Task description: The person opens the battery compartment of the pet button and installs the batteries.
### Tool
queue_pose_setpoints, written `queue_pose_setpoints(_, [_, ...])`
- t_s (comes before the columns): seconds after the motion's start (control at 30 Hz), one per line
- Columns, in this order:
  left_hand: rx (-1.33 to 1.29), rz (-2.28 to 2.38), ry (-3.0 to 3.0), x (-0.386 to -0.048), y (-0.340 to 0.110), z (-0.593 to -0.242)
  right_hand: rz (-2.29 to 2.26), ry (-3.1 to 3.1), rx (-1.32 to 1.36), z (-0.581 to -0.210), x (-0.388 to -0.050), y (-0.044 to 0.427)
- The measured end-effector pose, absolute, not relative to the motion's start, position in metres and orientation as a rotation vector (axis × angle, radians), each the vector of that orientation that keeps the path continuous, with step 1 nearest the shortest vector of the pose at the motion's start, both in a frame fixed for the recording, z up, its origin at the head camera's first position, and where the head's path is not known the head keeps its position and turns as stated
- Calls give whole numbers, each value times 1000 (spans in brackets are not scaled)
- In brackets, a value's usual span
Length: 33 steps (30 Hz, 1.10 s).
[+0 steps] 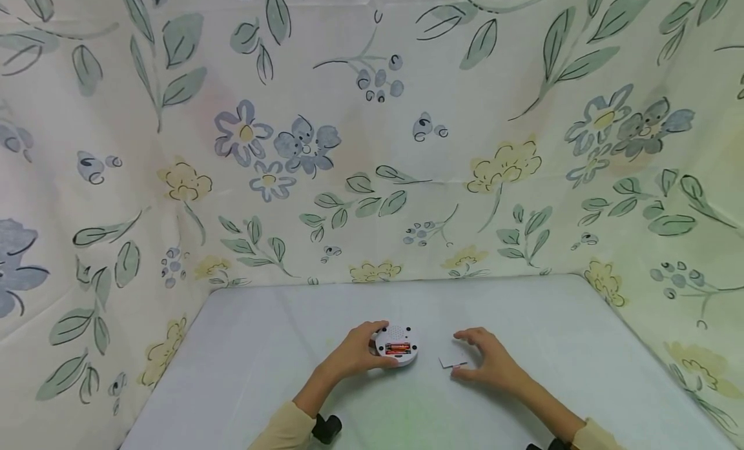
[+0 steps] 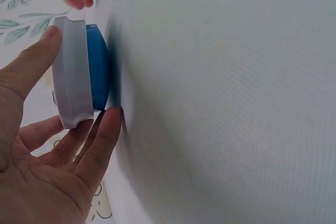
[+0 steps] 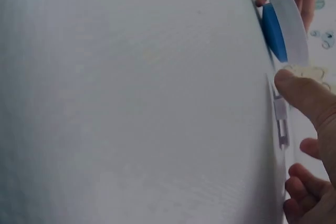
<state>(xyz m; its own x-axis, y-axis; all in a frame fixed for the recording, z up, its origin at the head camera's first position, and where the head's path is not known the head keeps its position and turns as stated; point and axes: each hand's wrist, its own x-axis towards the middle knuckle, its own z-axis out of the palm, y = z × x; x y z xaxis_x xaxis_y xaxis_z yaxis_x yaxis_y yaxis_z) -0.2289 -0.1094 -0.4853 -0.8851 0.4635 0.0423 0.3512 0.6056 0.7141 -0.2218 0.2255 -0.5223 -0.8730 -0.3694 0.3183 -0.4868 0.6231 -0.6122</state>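
Note:
My left hand (image 1: 357,352) grips a round white device (image 1: 397,334) by its rim, thumb on one side and fingers on the other. Its upturned face has small perforated holes and an open compartment with orange-and-black batteries (image 1: 398,348). A blue section (image 2: 97,66) sits beneath the white body, close above the tabletop. To the right, my right hand (image 1: 494,365) is spread with thumb and fingers apart around a small thin white piece (image 1: 452,362), which looks like a battery cover. A clip-like tab (image 3: 282,111) shows on that piece. I see no clear grip on it.
A white tabletop (image 1: 279,327) lies beneath both hands. Floral fabric (image 1: 372,146) hangs behind it and along both sides. A black object (image 1: 327,429) is at the left wrist, with another dark one (image 1: 555,444) by the right sleeve.

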Motion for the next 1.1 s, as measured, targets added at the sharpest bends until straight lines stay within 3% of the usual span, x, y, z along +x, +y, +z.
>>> queue_pose_setpoints(1.1, [677, 1167, 2657, -227, -109, -481, 1313, -2570, 738, -507, -229, 227])
